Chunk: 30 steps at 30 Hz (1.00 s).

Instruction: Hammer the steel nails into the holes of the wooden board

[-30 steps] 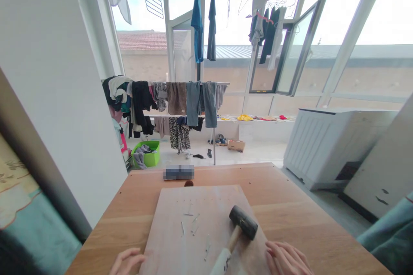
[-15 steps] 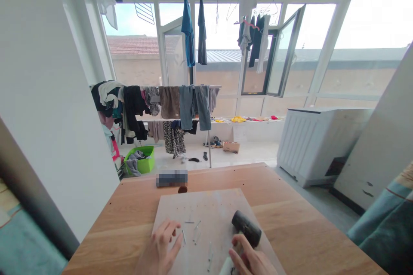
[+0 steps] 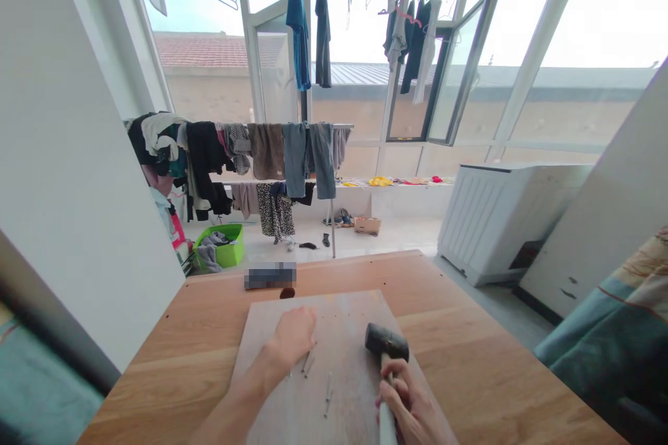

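My right hand (image 3: 410,400) is wrapped round the pale handle of a rubber mallet (image 3: 387,343). Its black head rests over the right side of a light board (image 3: 349,323). My left hand (image 3: 296,334) reaches across the board's left half, back of the hand up and fingers curled together. Its fingertips are hidden, so whatever they pinch does not show. Close below that hand lie thin metal nails (image 3: 309,366). More nails (image 3: 328,405) lie on the board between my two hands. A row of small dark dots runs near the board's far edge.
The board lies on a wooden table (image 3: 172,354). Near its far edge are a blurred-out dark object (image 3: 270,276) and a dark round spot (image 3: 287,293). Beyond stand a laundry rack (image 3: 334,222), a green basket (image 3: 232,250) and a white cabinet-like unit (image 3: 470,222). Curtains hang at both sides.
My left hand has moved forward and right, its spread fingers now closed over the nails. My right hand has closed round the mallet's handle, and the mallet has turned. The view has tilted down slightly.
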Each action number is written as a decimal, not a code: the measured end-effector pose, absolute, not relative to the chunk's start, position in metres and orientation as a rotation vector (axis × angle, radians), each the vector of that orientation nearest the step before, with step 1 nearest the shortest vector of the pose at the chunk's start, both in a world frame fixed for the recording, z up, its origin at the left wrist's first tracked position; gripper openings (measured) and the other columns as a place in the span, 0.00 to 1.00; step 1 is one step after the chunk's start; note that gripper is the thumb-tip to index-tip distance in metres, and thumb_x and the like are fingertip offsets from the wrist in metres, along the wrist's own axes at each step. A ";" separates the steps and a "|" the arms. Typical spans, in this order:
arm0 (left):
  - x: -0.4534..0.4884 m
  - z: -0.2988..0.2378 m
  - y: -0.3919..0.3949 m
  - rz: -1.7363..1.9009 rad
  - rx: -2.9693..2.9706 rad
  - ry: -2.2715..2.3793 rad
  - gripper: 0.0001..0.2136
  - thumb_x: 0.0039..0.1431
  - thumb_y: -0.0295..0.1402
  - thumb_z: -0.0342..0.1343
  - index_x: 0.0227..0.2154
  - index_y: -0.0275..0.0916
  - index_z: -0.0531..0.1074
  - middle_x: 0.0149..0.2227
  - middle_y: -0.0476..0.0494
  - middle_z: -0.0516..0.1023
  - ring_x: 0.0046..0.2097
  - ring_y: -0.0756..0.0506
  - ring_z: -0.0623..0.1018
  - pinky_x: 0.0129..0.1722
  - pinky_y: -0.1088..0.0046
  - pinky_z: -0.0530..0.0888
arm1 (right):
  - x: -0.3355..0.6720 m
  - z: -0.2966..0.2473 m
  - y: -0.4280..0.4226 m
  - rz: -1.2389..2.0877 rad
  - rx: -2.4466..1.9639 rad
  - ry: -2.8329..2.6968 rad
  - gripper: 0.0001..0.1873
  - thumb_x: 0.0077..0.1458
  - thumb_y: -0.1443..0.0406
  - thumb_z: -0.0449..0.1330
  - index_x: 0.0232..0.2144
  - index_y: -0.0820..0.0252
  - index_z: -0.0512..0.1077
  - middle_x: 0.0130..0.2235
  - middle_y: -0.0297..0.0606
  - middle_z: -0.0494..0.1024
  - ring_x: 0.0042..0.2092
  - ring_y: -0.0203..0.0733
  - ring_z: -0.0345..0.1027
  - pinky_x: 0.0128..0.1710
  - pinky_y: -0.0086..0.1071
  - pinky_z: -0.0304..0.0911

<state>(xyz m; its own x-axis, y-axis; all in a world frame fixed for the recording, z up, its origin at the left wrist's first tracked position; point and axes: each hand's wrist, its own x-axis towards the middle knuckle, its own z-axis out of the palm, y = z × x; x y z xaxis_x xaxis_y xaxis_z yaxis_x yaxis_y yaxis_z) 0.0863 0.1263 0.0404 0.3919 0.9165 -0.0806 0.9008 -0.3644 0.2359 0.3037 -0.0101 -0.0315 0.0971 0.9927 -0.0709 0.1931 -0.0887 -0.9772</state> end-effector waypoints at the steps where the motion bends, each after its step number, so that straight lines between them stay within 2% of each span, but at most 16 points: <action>1: 0.089 0.041 0.126 0.124 2.403 1.587 0.10 0.45 0.18 0.54 0.30 0.37 0.73 0.33 0.40 0.79 0.38 0.39 0.80 0.37 0.69 0.71 | 0.302 -0.030 -0.010 1.113 -1.434 -1.211 0.16 0.57 0.48 0.53 0.36 0.51 0.60 0.24 0.24 0.70 0.24 0.38 0.67 0.23 0.28 0.59; 3: 0.098 0.042 0.128 0.208 2.399 1.528 0.09 0.46 0.19 0.53 0.29 0.37 0.73 0.31 0.43 0.79 0.36 0.43 0.79 0.35 0.72 0.70 | 0.299 -0.029 -0.009 1.084 -1.394 -1.128 0.16 0.56 0.47 0.54 0.35 0.50 0.59 0.25 0.26 0.73 0.26 0.40 0.72 0.25 0.29 0.63; 5: 0.113 0.040 0.133 0.446 2.337 1.401 0.08 0.47 0.21 0.53 0.29 0.38 0.72 0.30 0.47 0.77 0.34 0.46 0.77 0.34 0.74 0.70 | 0.298 -0.029 -0.008 1.064 -1.371 -1.042 0.19 0.55 0.46 0.56 0.35 0.50 0.57 0.24 0.26 0.74 0.26 0.40 0.73 0.23 0.28 0.62; 8: 0.143 0.030 0.144 0.880 2.034 1.194 0.05 0.47 0.23 0.55 0.28 0.38 0.72 0.27 0.50 0.76 0.31 0.48 0.76 0.34 0.75 0.70 | 0.299 -0.030 -0.006 1.130 -1.353 -0.902 0.26 0.50 0.43 0.61 0.34 0.49 0.53 0.23 0.23 0.74 0.19 0.37 0.68 0.17 0.27 0.58; 10: 0.165 0.020 0.150 0.993 1.875 1.150 0.05 0.49 0.24 0.54 0.29 0.38 0.72 0.26 0.50 0.76 0.30 0.49 0.76 0.33 0.75 0.71 | 0.299 -0.031 -0.006 1.122 -1.346 -0.802 0.28 0.49 0.41 0.61 0.34 0.49 0.52 0.22 0.21 0.72 0.16 0.34 0.64 0.15 0.26 0.57; 13: 0.189 0.006 0.154 1.025 1.810 1.135 0.05 0.52 0.26 0.53 0.32 0.38 0.73 0.28 0.48 0.78 0.31 0.49 0.77 0.33 0.75 0.72 | 0.299 -0.030 -0.007 1.063 -1.328 -0.662 0.27 0.50 0.42 0.62 0.33 0.49 0.52 0.25 0.22 0.73 0.16 0.33 0.66 0.15 0.26 0.61; 17: 0.199 -0.007 0.148 1.025 1.808 1.045 0.06 0.53 0.28 0.54 0.32 0.38 0.74 0.30 0.47 0.79 0.30 0.49 0.77 0.32 0.75 0.72 | 0.297 -0.023 -0.008 1.011 -1.256 -0.516 0.30 0.45 0.43 0.66 0.33 0.48 0.52 0.29 0.23 0.75 0.17 0.35 0.68 0.14 0.27 0.63; 19: 0.197 -0.010 0.146 1.038 1.830 1.003 0.06 0.54 0.29 0.54 0.32 0.38 0.75 0.30 0.47 0.80 0.30 0.49 0.76 0.32 0.75 0.72 | 0.297 -0.019 -0.008 0.980 -1.262 -0.497 0.31 0.43 0.43 0.67 0.33 0.48 0.52 0.31 0.24 0.76 0.17 0.35 0.68 0.13 0.27 0.61; 23: 0.192 -0.011 0.145 1.090 1.878 1.050 0.07 0.55 0.28 0.53 0.33 0.39 0.76 0.31 0.47 0.80 0.30 0.49 0.76 0.34 0.74 0.72 | 0.297 -0.016 -0.005 0.926 -1.320 -0.536 0.33 0.42 0.44 0.68 0.35 0.48 0.51 0.28 0.24 0.78 0.13 0.32 0.62 0.10 0.24 0.55; 26: 0.189 -0.012 0.147 1.047 1.944 1.095 0.08 0.55 0.28 0.53 0.35 0.39 0.76 0.33 0.47 0.81 0.30 0.49 0.76 0.35 0.73 0.72 | 0.299 -0.017 -0.002 0.894 -1.421 -0.632 0.33 0.42 0.44 0.67 0.38 0.47 0.52 0.23 0.21 0.76 0.17 0.37 0.67 0.14 0.26 0.58; 30: 0.184 -0.012 0.148 0.957 2.015 1.094 0.09 0.55 0.27 0.53 0.35 0.39 0.77 0.34 0.47 0.81 0.30 0.49 0.76 0.35 0.74 0.72 | 0.310 -0.015 0.002 0.738 -1.650 -1.004 0.22 0.50 0.46 0.59 0.38 0.48 0.54 0.22 0.24 0.78 0.23 0.43 0.74 0.24 0.32 0.65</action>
